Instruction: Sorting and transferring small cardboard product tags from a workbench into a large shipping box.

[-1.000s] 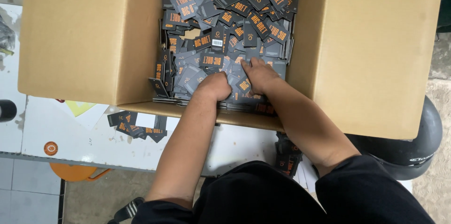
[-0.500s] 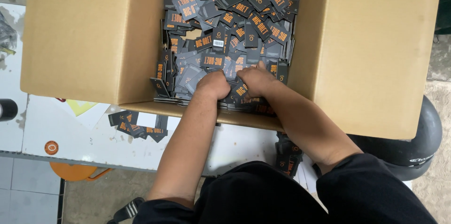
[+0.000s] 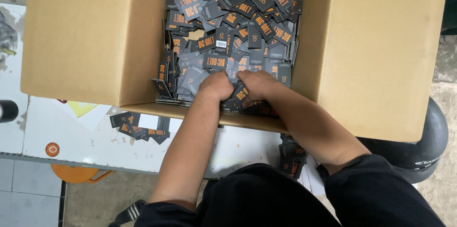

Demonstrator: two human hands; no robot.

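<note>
Both hands are sunk side by side into the dark card tags (image 3: 228,27) heaped in the cardboard box (image 3: 90,36). The left hand (image 3: 216,85) and right hand (image 3: 254,85) are curled, apparently clamped on tags (fingers buried). The heap stretches away from the box's near wall; a few more tags (image 3: 138,129) lie outside on the table (image 3: 66,129).

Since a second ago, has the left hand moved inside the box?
No. The left hand still sits in the dark tags, just above the cardboard box's near edge, beside the right hand.
</note>
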